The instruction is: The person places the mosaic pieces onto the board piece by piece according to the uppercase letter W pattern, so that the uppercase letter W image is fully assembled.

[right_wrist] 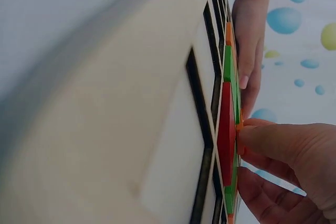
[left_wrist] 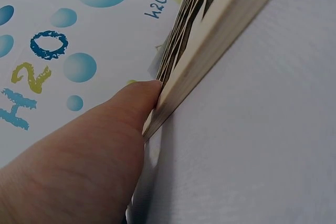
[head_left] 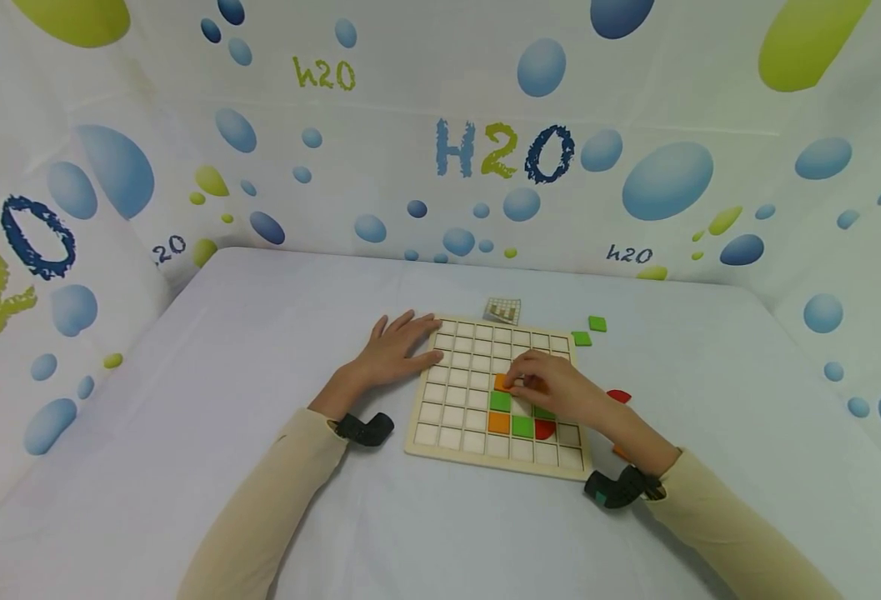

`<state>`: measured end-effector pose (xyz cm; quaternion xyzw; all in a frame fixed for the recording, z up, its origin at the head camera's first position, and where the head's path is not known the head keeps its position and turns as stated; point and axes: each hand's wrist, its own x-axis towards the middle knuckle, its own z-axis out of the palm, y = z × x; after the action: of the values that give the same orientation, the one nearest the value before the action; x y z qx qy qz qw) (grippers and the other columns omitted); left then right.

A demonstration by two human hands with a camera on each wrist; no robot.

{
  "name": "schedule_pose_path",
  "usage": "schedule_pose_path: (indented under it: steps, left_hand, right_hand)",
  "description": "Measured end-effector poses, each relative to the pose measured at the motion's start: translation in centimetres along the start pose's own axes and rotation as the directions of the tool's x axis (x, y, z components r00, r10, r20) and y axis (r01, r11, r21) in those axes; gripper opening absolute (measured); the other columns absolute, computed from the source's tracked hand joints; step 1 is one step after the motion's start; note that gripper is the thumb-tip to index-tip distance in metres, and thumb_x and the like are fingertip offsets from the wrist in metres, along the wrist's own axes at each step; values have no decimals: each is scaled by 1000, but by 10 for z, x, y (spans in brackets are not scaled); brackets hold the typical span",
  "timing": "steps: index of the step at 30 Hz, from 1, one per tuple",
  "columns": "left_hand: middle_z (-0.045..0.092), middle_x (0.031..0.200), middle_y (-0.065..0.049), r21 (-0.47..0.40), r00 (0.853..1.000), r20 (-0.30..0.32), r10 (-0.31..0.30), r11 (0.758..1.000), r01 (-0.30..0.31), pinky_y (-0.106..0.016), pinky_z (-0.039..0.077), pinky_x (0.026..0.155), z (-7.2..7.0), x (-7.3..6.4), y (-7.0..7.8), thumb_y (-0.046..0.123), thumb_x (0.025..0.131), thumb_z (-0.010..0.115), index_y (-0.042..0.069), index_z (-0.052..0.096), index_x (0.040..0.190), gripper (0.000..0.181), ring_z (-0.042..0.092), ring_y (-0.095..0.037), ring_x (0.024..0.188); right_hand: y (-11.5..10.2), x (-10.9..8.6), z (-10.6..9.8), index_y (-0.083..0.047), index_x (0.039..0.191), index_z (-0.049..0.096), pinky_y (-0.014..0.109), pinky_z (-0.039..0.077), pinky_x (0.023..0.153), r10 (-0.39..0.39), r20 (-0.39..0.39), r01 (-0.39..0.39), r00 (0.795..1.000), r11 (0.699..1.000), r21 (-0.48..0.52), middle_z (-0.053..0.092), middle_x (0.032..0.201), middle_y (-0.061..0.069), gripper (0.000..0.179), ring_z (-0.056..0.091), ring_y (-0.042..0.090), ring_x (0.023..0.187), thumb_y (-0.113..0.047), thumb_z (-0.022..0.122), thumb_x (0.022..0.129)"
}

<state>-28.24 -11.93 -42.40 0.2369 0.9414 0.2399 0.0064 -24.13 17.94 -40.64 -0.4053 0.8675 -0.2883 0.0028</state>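
Observation:
A wooden grid board [head_left: 485, 462] lies on the white table. My left hand [head_left: 391, 350] rests at its upper left edge with fingers extended; in the left wrist view the thumb presses against the board's side [left_wrist: 210, 51]. Over the board's middle, my right hand [head_left: 556, 385] pinches an orange tile [head_left: 501, 382] between thumb and fingers, right at the grid. Below it sit a green tile [head_left: 500, 401], another orange tile [head_left: 498, 422], a second green tile [head_left: 523, 426] and a red rounded piece [head_left: 544, 429]. The right hand partly covers one more green tile [head_left: 543, 412].
Behind the board lies a small card with a grid pattern [head_left: 503, 310]. Two loose green tiles [head_left: 597, 323] lie off its upper right corner. A red piece [head_left: 619, 396] and an orange piece [head_left: 618, 452] show beside the right forearm. A printed white cloth hangs behind the table.

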Motion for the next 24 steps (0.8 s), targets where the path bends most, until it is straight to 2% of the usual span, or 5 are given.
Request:
schedule_pose_path:
  steps: [9, 13, 18, 24]
  left_hand:
    - [29, 159, -9, -5, 1000, 0, 1, 1000, -1, -59, -2, 117, -2, -2, 3, 42, 98, 54, 11, 37, 151, 63, 12, -34, 149]
    - [29, 159, -9, -1, 1000, 0, 5, 1000, -5, -59, -2, 116, -2, -2, 4, 41, 98, 54, 11, 37, 151, 63, 12, -34, 149]
    - [28, 159, -8, 9, 1000, 4, 9, 1000, -9, -59, -1, 116, -1, 0, 4, 43, 99, 53, 11, 37, 151, 63, 12, -34, 149]
    - [28, 159, -8, 7, 1000, 1, 6, 1000, -6, -59, -2, 116, -1, 0, 3, 43, 98, 53, 12, 37, 151, 64, 12, -34, 149]
  right_hand:
    - [-3, -1, -2, -7, 109, 71, 37, 51, 87, -11, 35, 13, 999, 998, -59, 65, 116, 8, 17, 58, 25, 106, -6, 63, 95]
    - [-3, -3, -3, -7, 108, 71, 34, 52, 84, 12, 33, -11, 999, 999, -42, 65, 113, 6, 16, 58, 21, 99, -6, 64, 94]
    - [-4, -7, -7, -5, 109, 69, 30, 54, 79, 24, -12, -24, 1000, 1000, -12, 65, 108, 5, 18, 61, 17, 90, -5, 67, 91]
    - [-3, -12, -13, -2, 108, 69, 34, 54, 75, -11, -44, 12, 999, 999, 34, 64, 108, 7, 18, 58, 21, 83, -2, 67, 90]
